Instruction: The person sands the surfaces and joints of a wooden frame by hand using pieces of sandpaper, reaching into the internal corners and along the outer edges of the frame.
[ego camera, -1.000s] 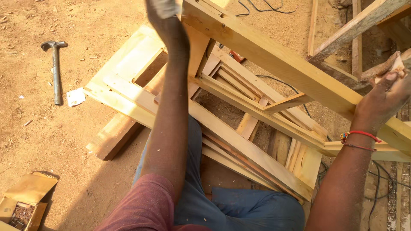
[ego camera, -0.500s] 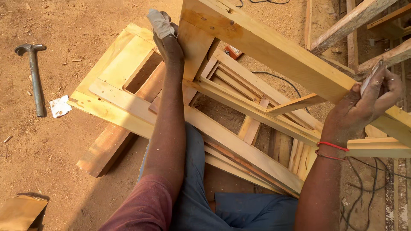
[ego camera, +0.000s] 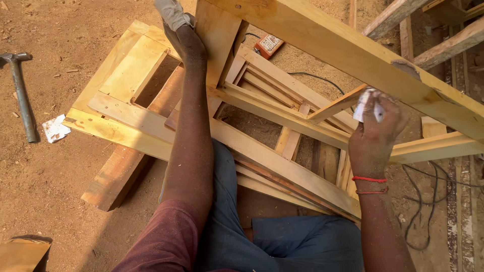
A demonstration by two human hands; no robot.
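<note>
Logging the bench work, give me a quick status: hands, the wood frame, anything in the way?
Left hand grips the wooden frame's upright, cloth at fingers. Right hand shut on white folded paper under the frame's rail. Stacked frames lie below; hammer well aside.

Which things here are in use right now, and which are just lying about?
In use: left hand with pale cloth on the raised wooden frame; right hand holding a white folded piece against it.

Lying about: hammer, white scrap, orange device, black cables.

Left arm: short maroon fabric sleeve. Right wrist: two thin red thread bands. Legs: blue denim trousers. Hands bare.
</note>
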